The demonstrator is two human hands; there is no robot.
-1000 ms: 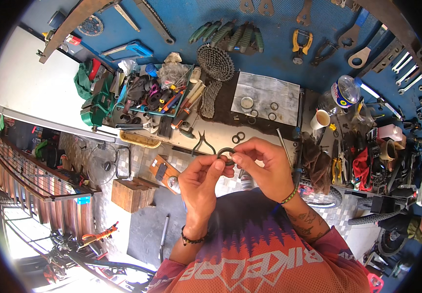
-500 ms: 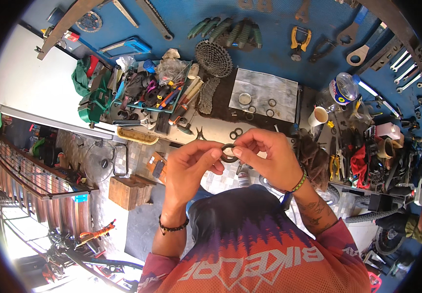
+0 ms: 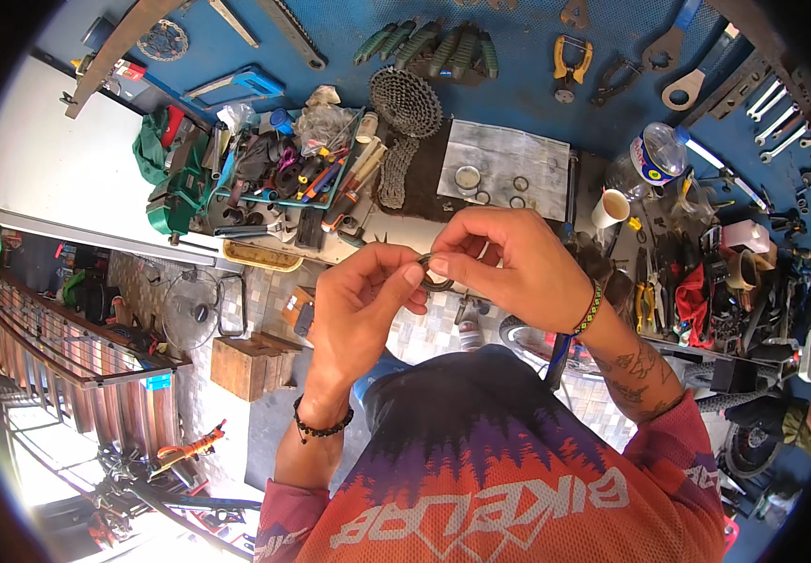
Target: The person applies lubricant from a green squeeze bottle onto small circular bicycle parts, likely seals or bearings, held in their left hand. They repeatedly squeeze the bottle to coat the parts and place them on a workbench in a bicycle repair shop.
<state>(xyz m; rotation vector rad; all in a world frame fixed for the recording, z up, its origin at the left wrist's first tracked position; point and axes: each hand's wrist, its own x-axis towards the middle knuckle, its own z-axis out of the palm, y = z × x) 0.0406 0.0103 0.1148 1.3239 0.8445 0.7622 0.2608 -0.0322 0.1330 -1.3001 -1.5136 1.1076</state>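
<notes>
A small dark ring (image 3: 439, 285), its exact kind too small to tell, is pinched between both hands above the near edge of the bench. My left hand (image 3: 360, 302) grips its left side with thumb and fingertips. The thumb and forefinger of my right hand (image 3: 516, 267) close on its upper part, covering some of the rim. Beyond the hands, a grey-stained white sheet (image 3: 542, 158) carries a round metal part (image 3: 467, 177) and several small rings, one of them a thin dark ring (image 3: 517, 202).
A bike cassette (image 3: 405, 101) leans at the back, with a chain (image 3: 393, 174) below it. To the left sits a cluttered blue tray (image 3: 332, 201). A paper cup (image 3: 610, 207) and a plastic bottle (image 3: 651, 159) stand at right. Tools hang on the blue wall (image 3: 518, 66).
Both hands have moved slightly up and left with the ring. My right hand now reaches further over the ring and hides more of it. The view has shifted a little.
</notes>
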